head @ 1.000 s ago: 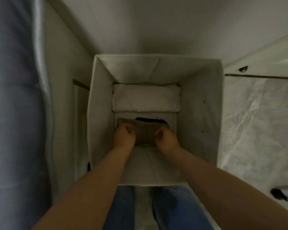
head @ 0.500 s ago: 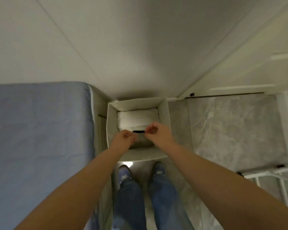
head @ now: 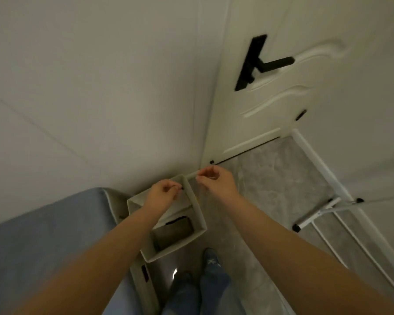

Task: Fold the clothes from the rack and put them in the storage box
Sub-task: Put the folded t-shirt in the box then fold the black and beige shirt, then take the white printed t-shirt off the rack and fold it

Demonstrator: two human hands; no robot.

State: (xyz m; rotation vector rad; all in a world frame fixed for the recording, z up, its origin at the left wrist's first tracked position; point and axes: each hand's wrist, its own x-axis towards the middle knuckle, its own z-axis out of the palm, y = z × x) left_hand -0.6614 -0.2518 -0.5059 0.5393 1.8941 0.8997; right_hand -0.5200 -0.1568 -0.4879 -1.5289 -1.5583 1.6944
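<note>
- Both hands have come up out of the box [head: 197, 220] since a moment ago; the brown garment [head: 175, 230] that they pressed then now lies alone inside it.
- The left hand [head: 163, 194] hangs above the far end of the box with fingers loosely curled, and it holds nothing that I can see.
- The right hand [head: 215, 181] is beyond the far right corner of the box, fingers also curled; a thin pale strip shows near its fingertips, but I cannot tell if it is pinched.
- I judge that this garment is now placed, so the next step is to fetch another piece from the rack [head: 323, 212], which stands on the floor [head: 271, 178] to the right.
- The brown garment lies flat in the near half of the box, its long axis across the box, from side wall to side wall.
- A white folded piece [head: 180, 206] lies beyond it, partly hidden by the left arm.
- The box stands on the floor just beside the bed [head: 43, 235].
</note>
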